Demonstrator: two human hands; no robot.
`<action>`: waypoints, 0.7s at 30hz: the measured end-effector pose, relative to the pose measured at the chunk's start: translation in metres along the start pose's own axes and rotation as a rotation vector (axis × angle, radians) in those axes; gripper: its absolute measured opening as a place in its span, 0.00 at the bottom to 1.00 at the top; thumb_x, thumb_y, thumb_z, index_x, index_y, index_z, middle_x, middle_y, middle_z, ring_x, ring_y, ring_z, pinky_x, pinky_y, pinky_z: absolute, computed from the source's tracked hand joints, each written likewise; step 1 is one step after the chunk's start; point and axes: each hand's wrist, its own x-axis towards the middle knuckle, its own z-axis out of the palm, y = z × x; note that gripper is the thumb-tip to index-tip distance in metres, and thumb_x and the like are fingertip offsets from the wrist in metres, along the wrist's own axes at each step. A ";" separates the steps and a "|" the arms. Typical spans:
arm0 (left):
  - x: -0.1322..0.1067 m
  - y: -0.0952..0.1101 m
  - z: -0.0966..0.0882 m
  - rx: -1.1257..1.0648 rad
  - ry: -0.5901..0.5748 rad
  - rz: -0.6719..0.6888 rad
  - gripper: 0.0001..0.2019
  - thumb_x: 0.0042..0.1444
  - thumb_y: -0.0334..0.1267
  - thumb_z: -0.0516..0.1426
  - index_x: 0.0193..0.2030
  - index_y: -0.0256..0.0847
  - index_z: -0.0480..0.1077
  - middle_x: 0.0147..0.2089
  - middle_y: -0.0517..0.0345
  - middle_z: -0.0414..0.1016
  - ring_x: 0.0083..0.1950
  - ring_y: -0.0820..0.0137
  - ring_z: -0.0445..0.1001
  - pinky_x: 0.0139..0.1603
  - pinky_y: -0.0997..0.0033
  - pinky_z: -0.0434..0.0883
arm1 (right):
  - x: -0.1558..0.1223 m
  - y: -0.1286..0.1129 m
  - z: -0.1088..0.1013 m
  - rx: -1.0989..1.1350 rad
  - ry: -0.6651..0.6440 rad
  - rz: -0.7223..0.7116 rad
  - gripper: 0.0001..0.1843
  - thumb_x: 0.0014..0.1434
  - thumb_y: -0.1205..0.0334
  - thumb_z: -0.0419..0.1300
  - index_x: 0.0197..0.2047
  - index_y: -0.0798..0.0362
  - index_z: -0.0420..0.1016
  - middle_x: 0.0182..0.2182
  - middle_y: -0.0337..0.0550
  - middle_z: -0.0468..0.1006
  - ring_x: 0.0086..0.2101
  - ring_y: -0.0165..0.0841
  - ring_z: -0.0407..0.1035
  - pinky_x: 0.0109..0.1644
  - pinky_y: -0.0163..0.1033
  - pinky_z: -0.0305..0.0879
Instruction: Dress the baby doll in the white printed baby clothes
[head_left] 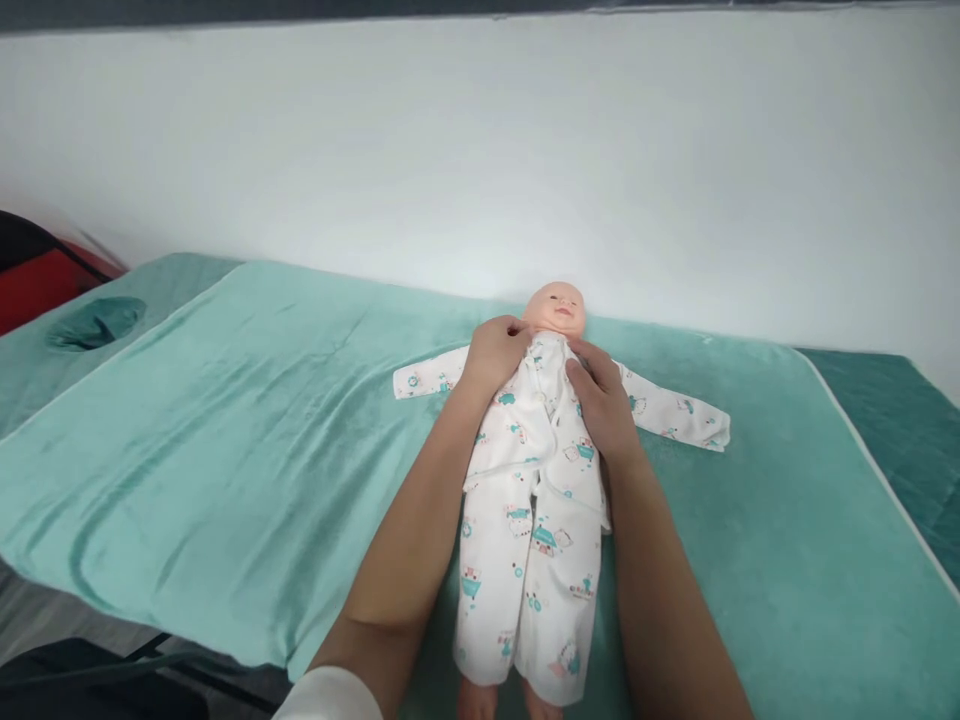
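Note:
A baby doll (556,306) lies on its back, head towards the wall, its bare feet at the lower edge of view. It wears a white printed shirt (517,425) and matching trousers (491,570). The shirt's sleeves stretch out to both sides, with no doll hands showing at the cuffs. My left hand (496,352) is closed at the collar on the left of the doll's neck. On the other side, my right hand (604,400) grips the shirt near the shoulder, thumb on the chest. Some fingertips are hidden by the cloth and the doll.
A green plush cover (225,450) spreads over the padded bed, with a darker pad (885,420) at the right. A face hole (97,322) is at the left end. Behind stands a white wall (480,160). A red and black item (37,275) lies far left.

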 end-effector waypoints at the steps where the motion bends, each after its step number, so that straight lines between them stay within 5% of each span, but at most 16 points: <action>1: 0.000 -0.003 0.000 0.008 0.025 0.008 0.04 0.58 0.35 0.60 0.36 0.38 0.77 0.38 0.51 0.78 0.42 0.61 0.75 0.52 0.61 0.70 | 0.000 0.000 0.000 -0.018 -0.002 -0.008 0.21 0.64 0.45 0.57 0.54 0.46 0.76 0.59 0.44 0.73 0.61 0.41 0.64 0.70 0.53 0.55; 7: -0.002 -0.019 -0.001 0.065 0.021 0.103 0.07 0.61 0.34 0.56 0.33 0.39 0.73 0.36 0.53 0.76 0.41 0.63 0.72 0.51 0.61 0.69 | 0.008 -0.005 0.003 -0.135 0.008 -0.040 0.17 0.64 0.49 0.56 0.50 0.45 0.79 0.55 0.44 0.76 0.59 0.42 0.64 0.69 0.55 0.53; 15: -0.005 -0.017 0.000 -0.078 0.015 0.133 0.04 0.59 0.37 0.59 0.36 0.41 0.73 0.38 0.60 0.78 0.39 0.70 0.72 0.47 0.69 0.69 | 0.018 -0.005 0.006 -0.094 0.159 0.022 0.14 0.58 0.53 0.62 0.43 0.50 0.81 0.46 0.46 0.73 0.48 0.38 0.68 0.58 0.49 0.66; 21: -0.010 -0.012 0.001 -0.086 0.052 0.181 0.04 0.59 0.36 0.59 0.37 0.41 0.75 0.39 0.60 0.80 0.37 0.71 0.72 0.44 0.70 0.69 | 0.016 -0.004 0.005 -0.084 0.123 0.011 0.13 0.59 0.54 0.60 0.43 0.50 0.80 0.45 0.45 0.74 0.48 0.39 0.68 0.58 0.50 0.65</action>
